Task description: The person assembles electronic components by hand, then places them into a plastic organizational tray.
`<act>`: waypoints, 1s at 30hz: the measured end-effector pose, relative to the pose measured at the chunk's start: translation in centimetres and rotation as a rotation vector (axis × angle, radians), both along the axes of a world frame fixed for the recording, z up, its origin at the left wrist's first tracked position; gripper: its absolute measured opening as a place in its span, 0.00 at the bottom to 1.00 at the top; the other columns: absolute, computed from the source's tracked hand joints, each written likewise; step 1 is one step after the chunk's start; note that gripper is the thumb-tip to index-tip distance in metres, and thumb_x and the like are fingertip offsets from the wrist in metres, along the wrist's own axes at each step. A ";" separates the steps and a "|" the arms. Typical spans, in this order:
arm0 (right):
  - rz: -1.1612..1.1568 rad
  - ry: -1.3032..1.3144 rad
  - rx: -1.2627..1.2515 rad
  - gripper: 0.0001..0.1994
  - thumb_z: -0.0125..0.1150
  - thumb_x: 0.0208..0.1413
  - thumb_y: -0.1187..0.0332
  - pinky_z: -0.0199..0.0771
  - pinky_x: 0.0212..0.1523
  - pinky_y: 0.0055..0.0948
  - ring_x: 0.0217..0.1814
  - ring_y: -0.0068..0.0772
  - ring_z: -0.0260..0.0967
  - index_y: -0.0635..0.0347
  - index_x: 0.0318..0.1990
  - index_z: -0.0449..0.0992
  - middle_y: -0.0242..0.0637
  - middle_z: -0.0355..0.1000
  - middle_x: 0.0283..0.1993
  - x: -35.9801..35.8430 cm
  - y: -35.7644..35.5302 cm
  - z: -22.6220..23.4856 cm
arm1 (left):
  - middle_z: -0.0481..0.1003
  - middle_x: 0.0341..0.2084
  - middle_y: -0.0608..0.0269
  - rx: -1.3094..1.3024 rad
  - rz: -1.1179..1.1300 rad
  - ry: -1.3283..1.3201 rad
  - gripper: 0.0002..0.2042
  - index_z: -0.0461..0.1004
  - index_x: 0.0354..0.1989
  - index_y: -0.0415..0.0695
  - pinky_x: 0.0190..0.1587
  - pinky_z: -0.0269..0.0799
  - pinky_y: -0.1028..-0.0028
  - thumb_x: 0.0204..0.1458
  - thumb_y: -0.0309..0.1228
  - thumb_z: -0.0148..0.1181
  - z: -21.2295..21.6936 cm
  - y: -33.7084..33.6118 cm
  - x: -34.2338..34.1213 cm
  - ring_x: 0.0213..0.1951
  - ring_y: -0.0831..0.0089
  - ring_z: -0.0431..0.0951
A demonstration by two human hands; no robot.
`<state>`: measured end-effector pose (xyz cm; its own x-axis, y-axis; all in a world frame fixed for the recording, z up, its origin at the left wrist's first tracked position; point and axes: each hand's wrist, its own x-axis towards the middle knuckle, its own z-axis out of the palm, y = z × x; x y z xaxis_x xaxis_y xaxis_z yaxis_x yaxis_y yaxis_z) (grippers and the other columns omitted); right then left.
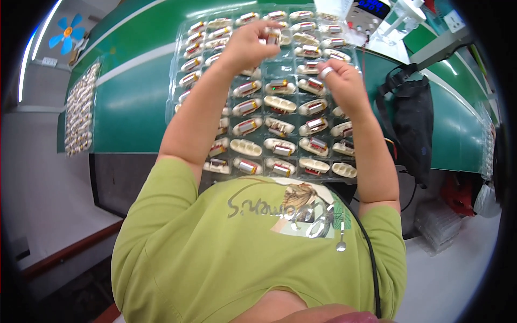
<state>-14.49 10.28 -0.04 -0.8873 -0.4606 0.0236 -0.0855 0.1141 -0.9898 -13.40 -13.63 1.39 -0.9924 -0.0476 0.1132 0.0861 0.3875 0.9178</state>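
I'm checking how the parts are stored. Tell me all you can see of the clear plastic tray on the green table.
The clear moulded plastic tray lies flat on the green table. Its rows of oval pockets mostly hold small silver cells, though several are empty. The left hand holds one cell above its far rows; the right hand hovers over its right side.

Both your forearms run up from your shoulders at 6 o'clock, toward 12. Left hand [249,47] sits higher, around 12 o'clock of frame centre, wrist bent, fingers curled in with fingertips [272,35] pinched together and pointing to 3 o'clock. Right hand [340,81] sits lower, at 4 o'clock from the left one, knuckles up, fingers curled and closed. Hands near each other, not touching. Elbows bare, both bent.
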 end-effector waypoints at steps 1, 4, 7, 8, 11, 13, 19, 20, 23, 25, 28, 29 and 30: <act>0.008 -0.041 -0.018 0.10 0.55 0.60 0.66 0.52 0.25 0.17 0.22 0.10 0.52 0.59 0.27 0.73 0.19 0.61 0.19 -0.3 0.3 0.0 | 0.75 0.27 0.68 0.003 0.060 -0.008 0.13 0.78 0.38 0.43 0.31 0.70 0.78 0.41 0.28 0.62 0.4 -0.3 0.2 0.26 0.81 0.71; -0.033 -0.020 0.004 0.11 0.55 0.60 0.65 0.48 0.22 0.17 0.20 0.10 0.48 0.57 0.26 0.72 0.18 0.57 0.17 -0.4 -0.5 0.2 | 0.77 0.32 0.63 -0.278 -0.064 0.104 0.11 0.77 0.34 0.41 0.36 0.72 0.72 0.40 0.29 0.62 -1.3 -0.4 0.2 0.31 0.73 0.76; -0.007 -0.006 0.039 0.11 0.56 0.60 0.64 0.51 0.23 0.17 0.20 0.11 0.51 0.58 0.27 0.73 0.19 0.59 0.18 -0.7 -0.3 -0.3 | 0.75 0.35 0.62 -0.663 -0.222 -0.040 0.12 0.77 0.36 0.42 0.42 0.72 0.70 0.41 0.29 0.62 -0.8 0.8 0.5 0.38 0.71 0.76; -0.005 -0.005 0.038 0.11 0.56 0.60 0.64 0.51 0.23 0.17 0.20 0.11 0.51 0.58 0.27 0.73 0.19 0.59 0.18 -0.6 -0.4 -0.4 | 0.75 0.38 0.61 -0.723 -0.229 0.054 0.12 0.78 0.35 0.41 0.44 0.72 0.69 0.42 0.32 0.64 -1.3 1.0 0.7 0.41 0.67 0.76; -0.012 0.032 0.061 0.12 0.58 0.59 0.63 0.55 0.24 0.19 0.25 0.12 0.55 0.62 0.28 0.75 0.20 0.65 0.21 -0.2 -0.6 -0.6 | 0.74 0.36 0.62 -0.328 -0.090 0.088 0.14 0.77 0.39 0.41 0.41 0.72 0.69 0.49 0.38 0.63 -1.9 1.7 0.9 0.36 0.70 0.75; 0.050 0.105 0.058 0.11 0.59 0.58 0.64 0.56 0.25 0.19 0.26 0.12 0.55 0.62 0.29 0.76 0.21 0.65 0.22 0.5 -0.8 -0.3 | 0.73 0.35 0.63 0.147 -0.089 -0.122 0.16 0.77 0.41 0.41 0.39 0.72 0.70 0.53 0.42 0.59 0.0 2.7 1.2 0.34 0.73 0.73; 0.135 0.311 0.193 0.09 0.56 0.60 0.66 0.60 0.28 0.19 0.27 0.14 0.58 0.64 0.35 0.73 0.25 0.67 0.26 2.1 -1.9 -0.2 | 0.68 0.32 0.68 0.739 -0.096 -0.380 0.23 0.75 0.44 0.42 0.37 0.67 0.75 0.61 0.51 0.45 0.1 4.4 1.6 0.33 0.80 0.67; 0.142 0.306 0.170 0.09 0.56 0.60 0.66 0.60 0.28 0.19 0.27 0.15 0.59 0.63 0.35 0.73 0.26 0.67 0.25 2.1 -2.0 -0.2 | 0.68 0.33 0.68 0.723 -0.091 -0.377 0.23 0.75 0.44 0.43 0.38 0.66 0.75 0.61 0.51 0.44 0.2 4.5 1.6 0.34 0.79 0.67; 0.075 0.271 0.163 0.10 0.58 0.57 0.65 0.65 0.27 0.28 0.23 0.26 0.65 0.64 0.33 0.75 0.38 0.72 0.24 1.9 -2.2 -0.2 | 0.67 0.34 0.66 0.716 -0.105 -0.371 0.23 0.76 0.44 0.44 0.40 0.65 0.75 0.62 0.51 0.44 -0.2 4.7 1.5 0.37 0.78 0.65; 0.077 0.273 0.174 0.10 0.58 0.57 0.65 0.65 0.27 0.28 0.23 0.26 0.65 0.64 0.33 0.75 0.38 0.72 0.23 1.6 -2.2 -0.4 | 0.67 0.35 0.65 0.685 -0.129 -0.354 0.24 0.76 0.45 0.44 0.40 0.65 0.75 0.62 0.52 0.44 0.1 4.9 1.7 0.37 0.77 0.65; 0.077 0.286 0.190 0.10 0.58 0.57 0.65 0.65 0.26 0.28 0.22 0.25 0.64 0.64 0.33 0.75 0.37 0.72 0.23 1.7 -2.1 -0.5 | 0.67 0.35 0.64 0.626 -0.114 -0.334 0.24 0.76 0.45 0.44 0.41 0.65 0.76 0.61 0.53 0.44 0.2 5.2 1.9 0.37 0.77 0.65; 0.080 0.298 0.194 0.10 0.58 0.57 0.65 0.64 0.25 0.28 0.22 0.24 0.64 0.64 0.33 0.75 0.37 0.72 0.23 1.8 -2.2 -0.4 | 0.67 0.35 0.64 0.626 -0.111 -0.333 0.24 0.76 0.45 0.44 0.41 0.65 0.76 0.61 0.53 0.44 0.2 5.1 1.9 0.37 0.77 0.65; 0.083 0.298 0.194 0.10 0.58 0.57 0.65 0.64 0.25 0.28 0.22 0.24 0.64 0.64 0.33 0.75 0.37 0.72 0.23 1.8 -2.2 -0.4 | 0.67 0.36 0.64 0.631 -0.115 -0.331 0.24 0.76 0.45 0.44 0.40 0.64 0.76 0.61 0.53 0.44 0.1 5.1 1.8 0.37 0.77 0.65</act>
<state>-12.72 8.05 -0.43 -0.8143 -0.5516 0.1807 -0.3835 0.2776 -0.8808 -11.58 -8.57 1.47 -0.9727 0.1020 -0.2085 -0.2265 -0.2199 0.9489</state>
